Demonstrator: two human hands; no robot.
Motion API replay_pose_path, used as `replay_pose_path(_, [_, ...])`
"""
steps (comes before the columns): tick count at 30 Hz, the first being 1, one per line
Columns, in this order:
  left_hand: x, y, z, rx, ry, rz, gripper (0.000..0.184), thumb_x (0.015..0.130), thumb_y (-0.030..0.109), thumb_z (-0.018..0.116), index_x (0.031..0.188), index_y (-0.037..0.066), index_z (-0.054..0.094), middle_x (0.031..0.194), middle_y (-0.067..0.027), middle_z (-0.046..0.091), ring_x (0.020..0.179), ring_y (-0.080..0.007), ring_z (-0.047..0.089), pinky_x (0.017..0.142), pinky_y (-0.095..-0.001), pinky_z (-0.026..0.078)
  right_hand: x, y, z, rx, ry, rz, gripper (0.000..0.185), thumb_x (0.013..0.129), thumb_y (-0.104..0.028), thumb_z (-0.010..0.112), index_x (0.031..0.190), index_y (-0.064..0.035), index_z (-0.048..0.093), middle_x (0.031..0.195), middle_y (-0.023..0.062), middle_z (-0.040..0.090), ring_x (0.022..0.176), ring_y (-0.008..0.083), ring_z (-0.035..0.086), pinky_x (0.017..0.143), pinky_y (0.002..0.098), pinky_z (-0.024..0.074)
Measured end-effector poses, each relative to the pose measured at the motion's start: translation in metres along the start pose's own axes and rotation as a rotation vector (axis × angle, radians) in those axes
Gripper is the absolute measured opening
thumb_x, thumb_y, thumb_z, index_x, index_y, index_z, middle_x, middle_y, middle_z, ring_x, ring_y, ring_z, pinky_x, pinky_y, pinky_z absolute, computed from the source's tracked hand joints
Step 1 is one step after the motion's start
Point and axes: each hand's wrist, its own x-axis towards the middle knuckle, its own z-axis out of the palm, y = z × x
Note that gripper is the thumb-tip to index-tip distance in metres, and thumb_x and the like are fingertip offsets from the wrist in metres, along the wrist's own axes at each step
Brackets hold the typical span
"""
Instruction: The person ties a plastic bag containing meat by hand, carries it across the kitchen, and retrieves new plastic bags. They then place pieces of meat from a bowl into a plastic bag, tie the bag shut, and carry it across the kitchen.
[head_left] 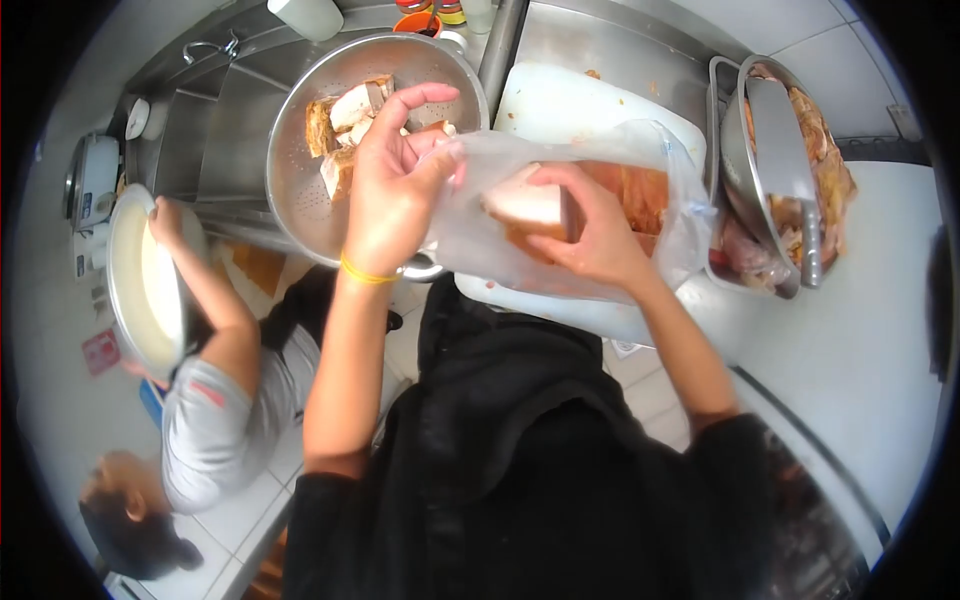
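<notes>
My left hand (400,170) pinches the edge of a clear plastic bag (475,240) between thumb and fingers, its index finger raised and curved. With my right hand (595,225) I grip a pale block of meat (528,203) with a brown underside, at the bag. Reddish-brown meat pieces (630,195) show to the right of that hand, partly behind the plastic. Below the bag lies a white cutting board (585,105). Several meat chunks (355,105) sit in a perforated steel bowl (290,150) behind my left hand.
At right, a steel bowl (733,130) of meat leans in a tray, with a cleaver (785,140) across it. A person in a grey shirt (215,430) holds a large pale basin (150,285) at left. An orange cup (415,24) stands at the back.
</notes>
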Motion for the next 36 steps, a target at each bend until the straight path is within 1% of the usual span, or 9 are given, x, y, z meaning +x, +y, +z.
replay_pose_path(3, [-0.006,0.0,-0.005,-0.01,-0.018,-0.065,0.038,0.084,-0.003,0.054,0.122,0.001,0.046,0.066,-0.0002,0.057,0.059,-0.0033,0.047,0.054,-0.0175,0.034,0.0,0.037,-0.031,-0.537,-0.009,-0.357,0.053,0.057,-0.004,0.075,0.105,-0.0076,0.053,0.115,0.0115,0.058,0.106,0.0325,0.051,0.097,0.042,0.0335])
replay_pose_path(5, [-0.006,-0.003,-0.003,0.008,0.016,-0.068,0.04,0.085,0.001,0.055,0.124,0.004,0.045,0.062,0.0017,0.051,0.052,-0.0017,0.038,0.048,-0.0177,0.024,-0.013,0.039,-0.048,-0.599,0.041,-0.296,0.056,0.056,-0.005,0.076,0.107,-0.0076,0.052,0.113,0.0117,0.058,0.106,0.0323,0.052,0.097,0.0421,0.0338])
replay_pose_path(13, [0.0,0.016,0.007,-0.05,-0.088,-0.045,0.048,0.084,0.002,0.056,0.13,0.002,0.042,0.067,-0.0008,0.054,0.049,-0.0021,0.034,0.046,-0.017,0.023,-0.014,-0.008,-0.043,-0.921,0.032,-0.052,0.067,0.06,-0.013,0.079,0.119,-0.0081,0.047,0.107,0.0129,0.054,0.105,0.033,0.052,0.089,0.0445,0.0378])
replay_pose_path(15, [0.001,0.019,0.008,-0.173,-0.104,-0.059,0.055,0.083,0.002,0.057,0.135,0.001,0.037,0.074,-0.0049,0.056,0.05,-0.0025,0.036,0.047,-0.0168,0.026,-0.005,-0.011,-0.037,-0.955,0.114,-0.141,0.06,0.062,-0.014,0.078,0.113,-0.0101,0.047,0.101,0.0124,0.054,0.092,0.0292,0.055,0.077,0.0408,0.0431])
replay_pose_path(22, [0.0,0.011,0.003,-0.215,-0.172,-0.004,0.062,0.082,0.0,0.058,0.138,0.002,0.032,0.086,-0.0079,0.06,0.062,-0.0047,0.047,0.053,-0.0171,0.035,-0.001,0.007,-0.018,-0.651,0.248,0.108,0.048,0.064,-0.016,0.08,0.103,-0.0072,0.053,0.091,0.0122,0.055,0.081,0.0293,0.057,0.069,0.0368,0.0462])
replay_pose_path(24, [0.001,0.011,0.0,-0.231,-0.231,-0.009,0.064,0.082,0.0,0.057,0.139,0.001,0.029,0.089,-0.0089,0.059,0.066,-0.0073,0.05,0.057,-0.0177,0.038,0.002,-0.002,-0.004,-0.103,0.402,0.372,0.042,0.067,-0.017,0.08,0.097,-0.0066,0.054,0.086,0.0096,0.055,0.085,0.0233,0.057,0.07,0.0373,0.0468])
replay_pose_path(28, [0.004,0.012,0.015,-0.248,-0.244,0.06,0.066,0.081,-0.004,0.055,0.14,-0.001,0.027,0.091,-0.0095,0.056,0.072,-0.0108,0.051,0.063,-0.0195,0.042,0.022,0.036,0.075,-0.072,0.884,0.118,0.045,0.064,-0.014,0.08,0.097,-0.0048,0.05,0.104,0.0173,0.05,0.09,0.0309,0.054,0.07,0.037,0.0461])
replay_pose_path(31, [0.004,0.003,0.01,-0.137,-0.214,0.135,0.07,0.081,-0.003,0.058,0.142,0.001,0.024,0.094,-0.009,0.053,0.072,-0.0102,0.053,0.06,-0.0209,0.044,0.01,0.026,0.089,-0.115,0.729,-0.021,0.059,0.061,-0.007,0.082,0.107,-0.0054,0.045,0.126,0.0216,0.04,0.104,0.0379,0.053,0.076,0.0418,0.0486])
replay_pose_path(36, [-0.003,-0.001,0.005,-0.221,-0.296,0.068,0.072,0.081,-0.001,0.06,0.142,0.002,0.022,0.102,-0.0113,0.053,0.073,-0.0109,0.053,0.061,-0.021,0.045,-0.008,0.05,0.08,-0.345,0.395,-0.16,0.058,0.065,-0.008,0.08,0.111,-0.0064,0.044,0.128,0.0225,0.04,0.101,0.0422,0.055,0.076,0.0443,0.0502])
